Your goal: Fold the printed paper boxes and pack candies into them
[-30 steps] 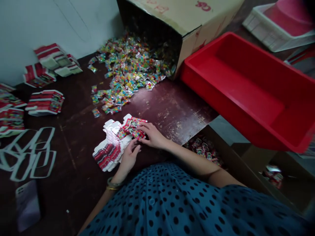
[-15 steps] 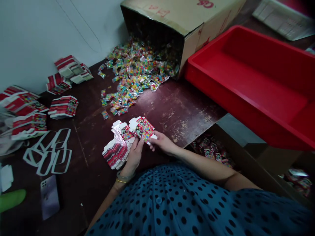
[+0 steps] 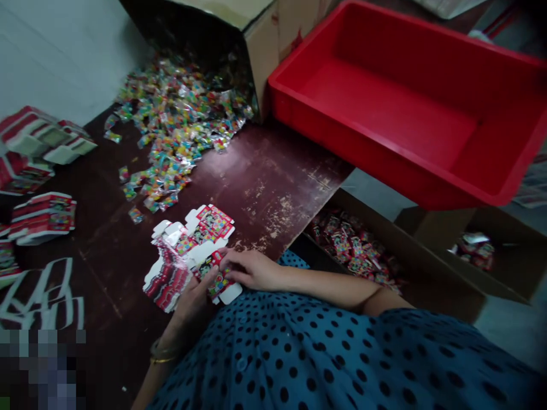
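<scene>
Close to my body, my left hand (image 3: 197,295) grips a small printed candy carton (image 3: 226,282), red with colourful pictures and a white flap at its lower end. My right hand (image 3: 252,270) has its curled fingers on the same carton's upper right side. Left of my hands lies a fanned stack of flat cartons (image 3: 167,280) on the dark table (image 3: 273,188). Just beyond the hands, more flat cartons (image 3: 209,223) rest with white flaps outward. My fingertips partly cover the held carton.
Wrapped candies (image 3: 171,125) spill from a tipped cardboard box (image 3: 267,51). A red tub (image 3: 384,136) stands at right. Below the table edge, an open box (image 3: 431,285) holds filled packs (image 3: 354,245). Carton bundles (image 3: 43,216) and white loops (image 3: 47,296) lie left.
The view has swung right and down. My hands now hold a carton nearer my body, its white flap pointing towards me, while other cartons lie beyond them.
</scene>
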The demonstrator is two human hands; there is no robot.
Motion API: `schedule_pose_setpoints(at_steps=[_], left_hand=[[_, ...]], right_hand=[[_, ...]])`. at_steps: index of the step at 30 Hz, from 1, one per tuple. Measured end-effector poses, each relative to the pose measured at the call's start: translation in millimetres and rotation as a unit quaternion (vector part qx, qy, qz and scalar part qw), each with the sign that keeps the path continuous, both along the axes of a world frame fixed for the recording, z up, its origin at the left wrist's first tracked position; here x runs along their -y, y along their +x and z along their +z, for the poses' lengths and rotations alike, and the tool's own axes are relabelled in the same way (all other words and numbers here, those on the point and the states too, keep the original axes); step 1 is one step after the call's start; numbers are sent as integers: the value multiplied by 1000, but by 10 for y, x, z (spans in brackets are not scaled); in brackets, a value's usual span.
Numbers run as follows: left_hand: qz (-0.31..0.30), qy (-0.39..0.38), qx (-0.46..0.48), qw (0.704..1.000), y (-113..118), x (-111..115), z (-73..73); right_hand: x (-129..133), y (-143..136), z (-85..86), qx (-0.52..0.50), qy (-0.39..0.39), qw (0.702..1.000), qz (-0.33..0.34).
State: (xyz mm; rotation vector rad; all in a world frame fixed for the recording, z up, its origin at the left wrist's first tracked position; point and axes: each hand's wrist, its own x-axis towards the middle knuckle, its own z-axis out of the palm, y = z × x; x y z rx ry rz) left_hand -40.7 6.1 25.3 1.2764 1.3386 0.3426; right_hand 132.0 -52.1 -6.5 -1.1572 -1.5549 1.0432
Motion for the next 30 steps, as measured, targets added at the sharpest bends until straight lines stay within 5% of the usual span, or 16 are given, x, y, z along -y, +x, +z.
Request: schedule_pose_setpoints(at_steps=[5,11,18,22,25,27,30], left_hand=[[-66,15,-69,995,69,209,75],[-99,40,-131,986,239,331,148],[-131,-57,-83,986,564,359,253],[-101,81,-195,972,678,308,148],[-16,141,-81,987,675,407,46],[33,153,2,988,625,503,7],[27,141,47,989,484,600,-15]], right_hand=[[92,143,-74,142,96,982,-80],[168,236,-70,70,94,991,-58],[127,679,90,-48,110,988,101],[89,733,73,-102,35,994,34],[86,661,22,-166,-47,985,-31],[90,607,-18,-261,-117,958,-26],[93,546,-88,-401,-261,877,52]])
